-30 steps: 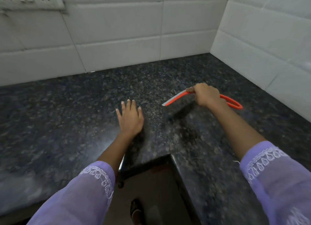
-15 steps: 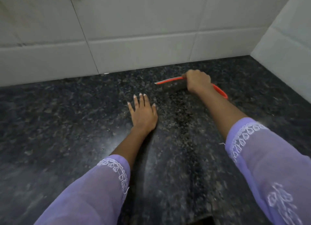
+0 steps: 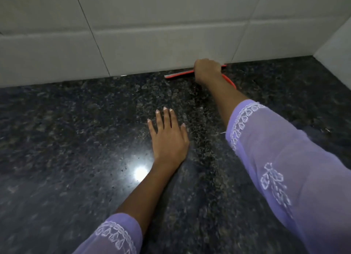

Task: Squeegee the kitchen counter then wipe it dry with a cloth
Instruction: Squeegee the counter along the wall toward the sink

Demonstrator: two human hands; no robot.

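The dark speckled granite counter (image 3: 76,139) fills the view and runs back to a white tiled wall. My right hand (image 3: 207,70) grips an orange squeegee (image 3: 179,75) at the very back of the counter, its blade lying on the stone along the foot of the wall. The orange handle loop (image 3: 230,82) shows behind my wrist. My left hand (image 3: 168,138) rests flat on the counter nearer to me, fingers straight and spread. No cloth is in view.
White wall tiles (image 3: 152,35) rise along the back edge, and a second tiled wall (image 3: 338,50) closes the corner at the right. A bright light reflection (image 3: 140,173) shines on the stone by my left wrist.
My right hand has carried the squeegee away from me, from mid-counter to the foot of the back wall. My view has leaned forward; the left hand has stayed flat on the stone.
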